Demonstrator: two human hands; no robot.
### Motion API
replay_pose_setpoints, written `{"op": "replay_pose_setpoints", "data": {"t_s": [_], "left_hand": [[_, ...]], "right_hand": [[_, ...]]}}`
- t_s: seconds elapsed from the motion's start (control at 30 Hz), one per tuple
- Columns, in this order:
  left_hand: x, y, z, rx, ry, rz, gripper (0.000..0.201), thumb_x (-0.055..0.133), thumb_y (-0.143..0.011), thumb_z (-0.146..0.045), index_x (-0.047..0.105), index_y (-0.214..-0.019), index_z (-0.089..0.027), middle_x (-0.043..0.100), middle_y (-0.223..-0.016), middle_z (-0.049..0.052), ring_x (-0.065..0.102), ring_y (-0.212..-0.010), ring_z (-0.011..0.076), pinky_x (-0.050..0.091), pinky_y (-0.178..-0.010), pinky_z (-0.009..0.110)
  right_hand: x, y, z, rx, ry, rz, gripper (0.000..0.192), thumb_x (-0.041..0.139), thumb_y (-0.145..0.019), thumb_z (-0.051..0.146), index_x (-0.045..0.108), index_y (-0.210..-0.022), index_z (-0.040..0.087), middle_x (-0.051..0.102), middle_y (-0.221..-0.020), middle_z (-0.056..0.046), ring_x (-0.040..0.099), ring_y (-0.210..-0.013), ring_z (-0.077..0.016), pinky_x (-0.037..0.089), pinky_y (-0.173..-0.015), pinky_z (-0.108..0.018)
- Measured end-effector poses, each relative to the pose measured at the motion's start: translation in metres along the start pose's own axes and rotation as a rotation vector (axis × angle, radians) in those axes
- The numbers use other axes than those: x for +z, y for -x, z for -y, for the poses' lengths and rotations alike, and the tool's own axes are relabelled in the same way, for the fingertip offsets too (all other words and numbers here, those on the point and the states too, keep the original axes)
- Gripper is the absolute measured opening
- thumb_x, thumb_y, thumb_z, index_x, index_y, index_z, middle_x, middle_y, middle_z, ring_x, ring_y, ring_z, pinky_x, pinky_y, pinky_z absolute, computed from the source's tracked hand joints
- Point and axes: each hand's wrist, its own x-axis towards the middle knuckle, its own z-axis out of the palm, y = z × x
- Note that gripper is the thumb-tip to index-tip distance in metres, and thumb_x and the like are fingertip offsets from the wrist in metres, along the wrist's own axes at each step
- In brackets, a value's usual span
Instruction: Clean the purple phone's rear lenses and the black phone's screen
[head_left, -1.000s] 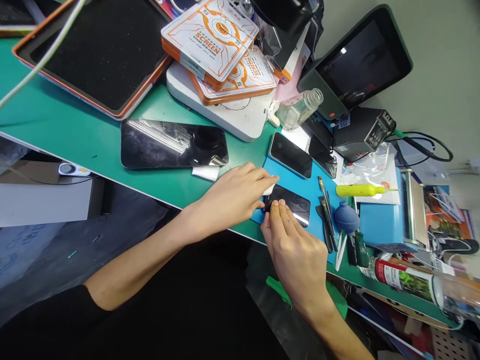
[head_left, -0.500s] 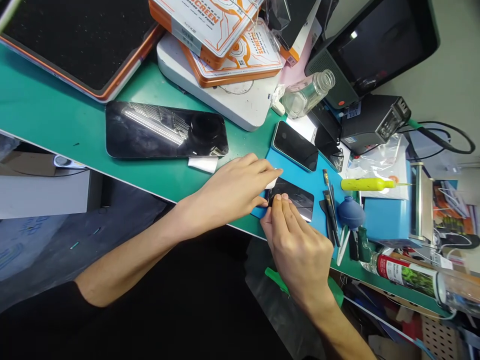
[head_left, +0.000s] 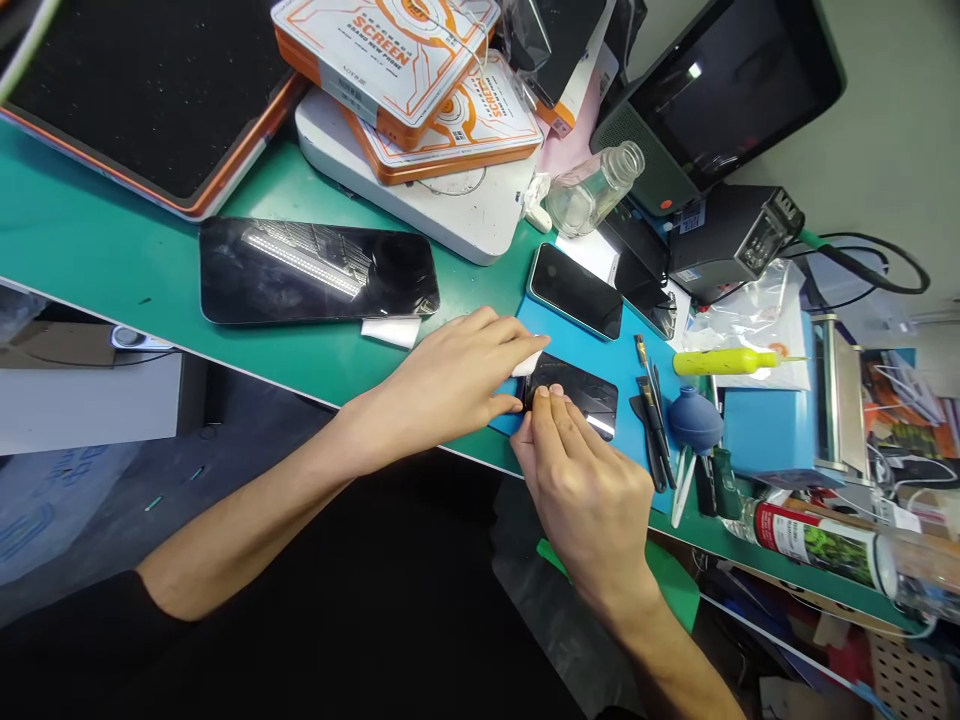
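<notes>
A smartphone [head_left: 589, 390] with a dark, glossy face lies on a blue mat [head_left: 577, 330]. My left hand [head_left: 469, 375] is at the phone's left end, its fingers curled over a small piece of white tissue [head_left: 528, 365] and its thumb against the near corner. My right hand [head_left: 577, 470] rests over the phone's near left part. Its fingertips are pinched together on the phone's face close to that end; whatever is between them is hidden. Behind this phone is a second smartphone [head_left: 576, 290], screen up.
A large dark glass panel [head_left: 319, 272] lies to the left. Brushes [head_left: 654, 420], a blue air blower [head_left: 695, 418] and a yellow bottle with a needle tip [head_left: 724, 362] are to the right. Behind stand a glass jar [head_left: 596, 190] and stacked screen boxes [head_left: 450, 130].
The camera view has shifted slightly, so the bench items appear farther left. Both hands stay at the same end of the phone, with the right fingertips moved only slightly.
</notes>
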Motion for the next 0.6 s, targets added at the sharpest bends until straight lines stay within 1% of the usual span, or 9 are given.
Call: {"op": "replay_pose_setpoints", "data": {"t_s": [0.1,0.33,0.6], "left_hand": [[-0.0004,-0.0003,-0.0004,-0.003,0.008,0.001,0.06,0.078,-0.102,-0.03,0.054,-0.156,-0.021,0.066,-0.145,0.012,0.063,-0.137,0.032,0.056,-0.116,0.057],[-0.0028,-0.001,-0.0027,-0.005,0.019,0.01,0.058,0.078,-0.102,-0.031,0.056,-0.154,-0.021,0.066,-0.145,0.012,0.064,-0.136,0.0323,0.057,-0.115,0.058],[-0.0019,-0.002,-0.0034,-0.005,0.023,0.002,0.056,0.077,-0.102,-0.033,0.057,-0.153,-0.022,0.064,-0.148,0.012,0.063,-0.137,0.033,0.056,-0.117,0.06]], "right_hand": [[0.0013,0.0017,0.0002,0.018,-0.011,-0.002,0.021,0.072,-0.106,0.019,0.077,-0.12,0.004,0.083,-0.12,-0.017,0.083,-0.105,-0.0207,0.069,-0.082,-0.028],[0.0034,0.0047,0.0001,0.06,-0.04,-0.014,0.019,0.074,-0.105,0.019,0.074,-0.121,0.01,0.081,-0.119,-0.011,0.081,-0.106,-0.0189,0.071,-0.084,-0.029],[0.0061,0.0104,0.0022,0.117,-0.062,-0.019,0.02,0.075,-0.105,0.023,0.073,-0.122,0.012,0.078,-0.122,-0.009,0.079,-0.105,-0.0184,0.07,-0.083,-0.03]]}}
